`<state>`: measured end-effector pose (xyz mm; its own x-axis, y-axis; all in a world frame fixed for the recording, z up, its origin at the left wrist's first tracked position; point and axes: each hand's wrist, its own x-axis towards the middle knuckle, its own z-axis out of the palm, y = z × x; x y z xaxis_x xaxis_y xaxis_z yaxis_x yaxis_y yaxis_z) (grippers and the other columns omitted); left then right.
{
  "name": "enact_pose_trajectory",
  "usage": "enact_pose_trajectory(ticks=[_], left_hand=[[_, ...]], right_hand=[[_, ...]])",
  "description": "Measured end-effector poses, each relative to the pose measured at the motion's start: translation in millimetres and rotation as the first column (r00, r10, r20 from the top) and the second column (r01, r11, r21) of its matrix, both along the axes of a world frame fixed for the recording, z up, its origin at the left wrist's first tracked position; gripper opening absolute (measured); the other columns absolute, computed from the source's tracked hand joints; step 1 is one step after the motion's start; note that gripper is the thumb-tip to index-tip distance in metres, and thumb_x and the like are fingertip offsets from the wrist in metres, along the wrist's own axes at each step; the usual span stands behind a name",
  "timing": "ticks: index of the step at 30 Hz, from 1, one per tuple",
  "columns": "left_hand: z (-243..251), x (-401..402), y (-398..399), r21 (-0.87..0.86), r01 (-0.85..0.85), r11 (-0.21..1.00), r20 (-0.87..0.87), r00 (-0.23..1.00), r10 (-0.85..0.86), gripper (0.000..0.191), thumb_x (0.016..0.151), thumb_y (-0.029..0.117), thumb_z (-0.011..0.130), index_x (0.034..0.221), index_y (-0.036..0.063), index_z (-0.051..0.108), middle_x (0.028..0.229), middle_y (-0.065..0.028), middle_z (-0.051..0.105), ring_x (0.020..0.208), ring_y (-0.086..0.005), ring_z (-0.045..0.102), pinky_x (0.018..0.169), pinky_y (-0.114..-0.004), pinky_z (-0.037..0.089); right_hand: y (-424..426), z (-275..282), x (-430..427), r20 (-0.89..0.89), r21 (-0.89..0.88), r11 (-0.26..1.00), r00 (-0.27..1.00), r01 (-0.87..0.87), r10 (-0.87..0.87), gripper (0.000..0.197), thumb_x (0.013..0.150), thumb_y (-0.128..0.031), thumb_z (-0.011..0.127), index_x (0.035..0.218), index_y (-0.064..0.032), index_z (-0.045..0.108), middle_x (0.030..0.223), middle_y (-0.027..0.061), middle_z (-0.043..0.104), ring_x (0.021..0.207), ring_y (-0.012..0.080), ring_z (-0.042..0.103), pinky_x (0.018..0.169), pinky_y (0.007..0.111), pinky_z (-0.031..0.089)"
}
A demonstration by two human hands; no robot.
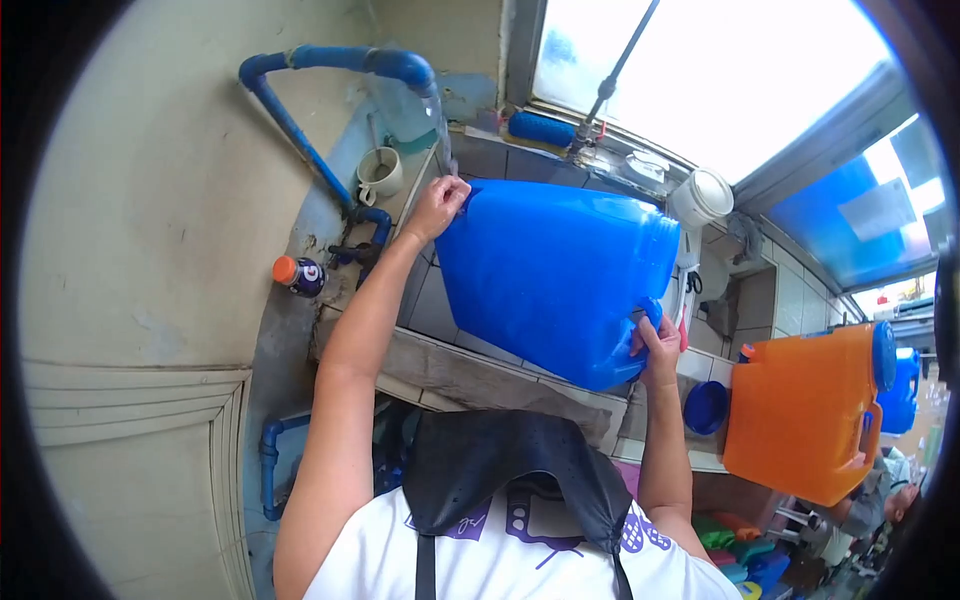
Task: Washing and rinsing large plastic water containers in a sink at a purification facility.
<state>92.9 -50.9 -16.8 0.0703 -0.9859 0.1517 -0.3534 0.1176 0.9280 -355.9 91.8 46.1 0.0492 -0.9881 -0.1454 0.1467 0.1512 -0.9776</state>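
Note:
A large blue plastic water jug (551, 270) lies on its side over the tiled sink (431, 304), its uncapped threaded mouth facing right. My right hand (660, 345) grips the moulded handle near the mouth. At the jug's far left corner, the fingers of my left hand (441, 204) are pinched together against a small dark blue part; my fingers partly hide what it is. Water (444, 139) runs from the end of a blue pipe (401, 67) and falls right beside my left fingers.
A mug (380, 175) and an orange-capped Gatorade bottle (300, 276) stand on the left ledge. A white tub (701, 197) sits behind the jug's mouth. To the right are a blue lid (706, 407) and an orange jug (806, 412). A person (892, 487) is farther right.

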Motion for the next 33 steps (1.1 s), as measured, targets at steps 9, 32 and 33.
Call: enact_pose_trajectory(ticks=[9, 32, 33], left_hand=[[100.9, -2.2, -22.2, 0.033, 0.315, 0.949, 0.538, 0.794, -0.282, 0.027, 0.08, 0.03, 0.071, 0.089, 0.0051, 0.067, 0.092, -0.0156, 0.069, 0.087, -0.032, 0.067, 0.08, -0.041, 0.052], [-24.8, -29.0, -2.8, -0.327, -0.265, 0.907, 0.372, 0.847, 0.381, 0.031, 0.07, 0.013, 0.074, 0.098, 0.0087, 0.062, 0.093, -0.0118, 0.066, 0.093, -0.0345, 0.06, 0.084, -0.044, 0.049], [-31.4, -31.9, -0.9, -0.384, -0.31, 0.87, 0.314, 0.842, 0.439, 0.038, 0.07, 0.013, 0.075, 0.104, 0.0085, 0.06, 0.096, -0.0118, 0.066, 0.095, -0.0344, 0.06, 0.085, -0.044, 0.048]], right_hand=[[-8.4, -69.9, -2.4, 0.104, 0.065, 0.994, 0.99, 0.089, -0.095, 0.02, 0.098, -0.032, 0.06, 0.098, -0.0123, 0.06, 0.072, -0.0005, 0.056, 0.062, 0.0082, 0.052, 0.063, 0.025, 0.044], [-301.6, -24.5, 38.3, -0.902, -0.118, 0.964, -0.379, -0.239, -0.204, 0.053, 0.093, -0.022, 0.056, 0.141, -0.0023, 0.043, 0.152, 0.0241, 0.035, 0.137, 0.04, 0.04, 0.108, 0.042, 0.043], [-302.8, -24.4, 42.1, -0.908, -0.189, 0.965, -0.342, -0.181, -0.242, 0.038, 0.097, -0.016, 0.048, 0.132, -0.001, 0.052, 0.146, 0.0242, 0.044, 0.129, 0.0379, 0.05, 0.1, 0.042, 0.051]])
